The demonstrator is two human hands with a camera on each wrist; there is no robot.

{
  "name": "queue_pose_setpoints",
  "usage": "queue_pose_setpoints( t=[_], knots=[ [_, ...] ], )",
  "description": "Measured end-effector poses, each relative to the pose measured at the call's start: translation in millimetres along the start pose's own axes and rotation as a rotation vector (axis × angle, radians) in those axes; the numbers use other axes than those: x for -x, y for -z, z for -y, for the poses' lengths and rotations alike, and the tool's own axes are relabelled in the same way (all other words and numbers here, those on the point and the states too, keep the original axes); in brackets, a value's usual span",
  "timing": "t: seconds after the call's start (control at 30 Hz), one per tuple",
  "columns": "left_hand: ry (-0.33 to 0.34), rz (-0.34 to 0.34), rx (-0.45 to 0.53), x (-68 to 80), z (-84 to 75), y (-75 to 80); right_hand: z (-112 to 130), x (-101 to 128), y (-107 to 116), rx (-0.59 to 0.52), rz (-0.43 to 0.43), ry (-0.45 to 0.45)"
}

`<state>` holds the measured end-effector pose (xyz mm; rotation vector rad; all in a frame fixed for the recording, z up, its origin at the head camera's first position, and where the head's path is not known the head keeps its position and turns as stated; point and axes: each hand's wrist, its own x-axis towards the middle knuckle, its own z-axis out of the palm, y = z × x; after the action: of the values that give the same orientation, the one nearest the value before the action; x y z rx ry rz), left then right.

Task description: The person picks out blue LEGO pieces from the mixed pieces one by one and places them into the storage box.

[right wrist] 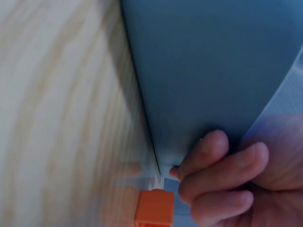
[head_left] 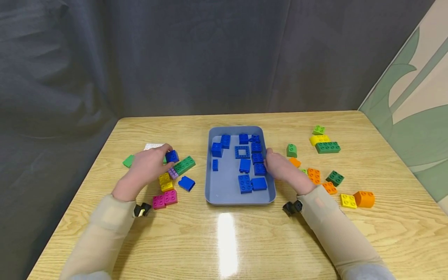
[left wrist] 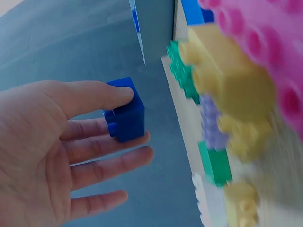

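My left hand (head_left: 146, 166) pinches a small blue toy brick (left wrist: 131, 119) between thumb and fingers, lifted off the table among the loose bricks on the left. Its other fingers stretch out beneath the brick in the left wrist view. Over at the right rim of a grey-blue tray (head_left: 224, 197), my right hand (head_left: 281, 166) grips the edge, with curled fingers (right wrist: 218, 175) against the outer wall. Several blue bricks (head_left: 245, 183) lie inside the tray. Another blue brick (head_left: 186, 183) is on the table, between the left pile and the tray.
Around the left hand lie a green brick (head_left: 184, 165), a purple brick (head_left: 173, 173), yellow bricks (head_left: 166, 182), pink bricks (head_left: 165, 199) and a white brick (head_left: 151, 146). Green, yellow and orange bricks (head_left: 314, 176) are scattered right of the tray. A dark cloth (head_left: 196, 62) hangs behind the table.
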<state>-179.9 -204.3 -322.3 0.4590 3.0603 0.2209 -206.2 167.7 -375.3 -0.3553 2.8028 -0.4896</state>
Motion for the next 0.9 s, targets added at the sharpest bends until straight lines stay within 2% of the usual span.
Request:
queue_pose_setpoints(
  t=[0.47, 0.9],
  knots=[
    [-0.243, -0.071, -0.040, -28.4, -46.7, -3.0, -0.1, -0.4, 0.6, 0.001, 0.001, 0.001],
    [-0.369, -0.041, -0.077, -48.4, -82.2, -10.6, -1.2, -1.2, -0.4, 0.006, 0.002, -0.001]
  ],
)
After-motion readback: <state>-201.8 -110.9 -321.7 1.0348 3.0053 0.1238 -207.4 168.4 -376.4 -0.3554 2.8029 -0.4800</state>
